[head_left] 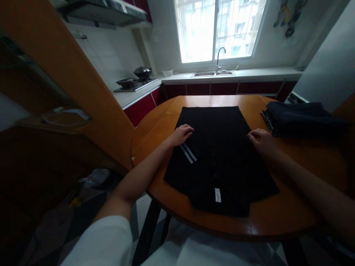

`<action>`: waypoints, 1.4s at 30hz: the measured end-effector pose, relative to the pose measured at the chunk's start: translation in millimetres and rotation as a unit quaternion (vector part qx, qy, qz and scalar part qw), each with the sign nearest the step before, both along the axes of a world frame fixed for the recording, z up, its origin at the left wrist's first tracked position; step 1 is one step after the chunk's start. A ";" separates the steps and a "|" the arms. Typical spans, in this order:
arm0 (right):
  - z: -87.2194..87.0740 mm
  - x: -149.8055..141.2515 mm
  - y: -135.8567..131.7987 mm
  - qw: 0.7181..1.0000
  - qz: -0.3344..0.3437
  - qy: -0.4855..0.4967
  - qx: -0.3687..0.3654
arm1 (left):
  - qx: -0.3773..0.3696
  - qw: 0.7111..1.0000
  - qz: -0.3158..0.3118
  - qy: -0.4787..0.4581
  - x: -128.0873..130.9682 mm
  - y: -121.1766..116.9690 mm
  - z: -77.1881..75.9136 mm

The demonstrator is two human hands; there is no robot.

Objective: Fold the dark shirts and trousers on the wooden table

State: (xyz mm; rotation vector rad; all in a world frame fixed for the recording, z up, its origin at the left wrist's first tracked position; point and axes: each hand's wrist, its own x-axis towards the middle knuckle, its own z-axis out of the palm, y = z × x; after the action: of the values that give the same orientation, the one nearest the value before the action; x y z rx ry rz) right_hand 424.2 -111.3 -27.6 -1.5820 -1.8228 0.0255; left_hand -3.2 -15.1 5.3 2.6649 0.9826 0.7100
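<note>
A black short-sleeved shirt (213,136) lies spread on the wooden table, its collar and white label (217,195) towards me and its hem at the far side. A row of buttons runs down its middle, and two pale stripes (188,153) mark the left part. My left hand (181,135) rests on the shirt's left side above the stripes, fingers stretched out and palm down. At the opposite edge, my right hand (262,140) has its fingers curled in a pinch on the shirt's side; the fabric between them is barely visible.
Dark folded clothes (302,116) are stacked on the right of the round-ended table (155,127). Beyond it stands a counter with a sink (213,74) under a window. A stove (135,85) with pans is at the back left, beside an orange wooden partition (111,122).
</note>
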 end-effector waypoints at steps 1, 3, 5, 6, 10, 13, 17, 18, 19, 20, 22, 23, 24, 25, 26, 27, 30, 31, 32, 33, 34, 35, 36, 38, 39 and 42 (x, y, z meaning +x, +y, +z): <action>-0.5 0.4 0.2 1.000 -0.005 0.000 -0.004 | 0.010 1.000 -0.025 0.004 7.1 -5.6 -1.4; -1.6 2.9 0.4 1.000 -0.017 0.005 -0.004 | 0.020 0.998 -0.061 0.015 20.2 -16.6 -2.5; -2.7 6.2 0.0 1.000 -0.027 0.013 0.003 | 0.018 0.995 -0.089 0.033 27.9 -27.1 -0.1; -3.1 7.7 -0.3 0.999 -0.029 0.016 0.005 | 0.016 0.994 -0.099 0.043 28.6 -32.5 2.2; -3.0 10.5 -1.3 0.999 -0.030 0.024 0.017 | 0.006 0.991 -0.106 0.076 10.5 -61.1 9.1; -0.2 9.0 -0.8 0.999 -0.030 0.026 0.026 | -0.011 0.991 -0.092 0.093 -13.0 -91.6 1.9; 4.2 4.9 -1.0 0.999 -0.023 0.031 0.024 | -0.031 0.991 -0.075 0.110 -31.0 -121.7 -14.5; 5.0 4.1 -1.4 0.999 -0.023 0.032 0.022 | -0.033 0.990 -0.071 0.115 -32.1 -124.8 -16.8; 5.6 3.7 -1.8 0.999 -0.023 0.033 0.017 | -0.035 0.990 -0.068 0.118 -32.3 -126.4 -18.0; 6.1 3.9 -2.1 0.999 -0.025 0.034 0.014 | -0.035 0.990 -0.067 0.117 -32.0 -126.9 -18.1; 6.7 5.8 -2.2 0.999 -0.031 0.035 0.013 | -0.033 0.992 -0.067 0.102 -31.3 -127.2 -16.0; 7.0 7.4 -2.0 0.999 -0.037 0.036 0.017 | -0.033 0.993 -0.069 0.095 -31.3 -128.1 -14.4; 7.4 8.9 -1.8 0.998 -0.042 0.039 0.023 | -0.034 0.993 -0.071 0.091 -31.6 -130.0 -12.9; 8.1 10.1 -1.9 0.997 -0.048 0.044 0.028 | -0.037 0.992 -0.073 0.093 -32.1 -132.9 -11.8; 9.2 10.7 -2.2 0.997 -0.054 0.053 0.032 | -0.040 0.991 -0.073 0.101 -33.0 -136.3 -11.2; 10.6 10.6 -2.7 0.996 -0.057 0.062 0.032 | -0.042 0.990 -0.072 0.114 -34.2 -139.7 -11.0; 15.2 7.5 -1.5 0.994 -0.056 0.092 0.024 | -0.045 0.986 -0.065 0.149 -39.1 -141.7 -11.6; 15.9 6.6 0.4 0.994 -0.054 0.098 0.021 | -0.048 0.985 -0.066 0.151 -39.7 -138.3 -10.8; 16.1 6.0 2.9 0.993 -0.049 0.103 0.023 | -0.050 0.986 -0.068 0.146 -38.8 -133.4 -9.0; 15.6 6.0 5.4 0.993 -0.042 0.104 0.024 | -0.050 0.987 -0.069 0.137 -36.0 -127.6 -5.6; 14.6 6.5 7.7 0.994 -0.042 0.103 0.025 | -0.048 0.989 -0.070 0.124 -30.8 -121.7 -0.8; 13.2 7.4 9.5 0.994 -0.042 0.101 0.026 | -0.044 0.991 -0.072 0.108 -23.1 -116.3 5.4; 11.4 8.6 10.8 0.994 -0.043 0.100 0.024 | -0.039 0.992 -0.078 0.095 -13.0 -111.9 12.4; 7.3 11.9 12.4 0.994 -0.041 0.096 0.012 | -0.032 0.991 -0.104 0.084 13.2 -106.3 26.2; 5.0 14.1 13.1 0.995 -0.037 0.094 0.003 | -0.032 0.988 -0.123 0.088 28.4 -104.5 31.5; -2.1 22.1 16.4 0.995 -0.023 0.088 -0.029 | -0.024 0.975 -0.188 0.120 74.4 -100.0 36.2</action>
State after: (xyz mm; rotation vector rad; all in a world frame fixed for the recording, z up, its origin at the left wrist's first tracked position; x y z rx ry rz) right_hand 446.3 -94.9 -29.7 -1.6083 -1.6612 0.1926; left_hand 71.2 -115.1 41.5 2.8199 0.5044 0.2856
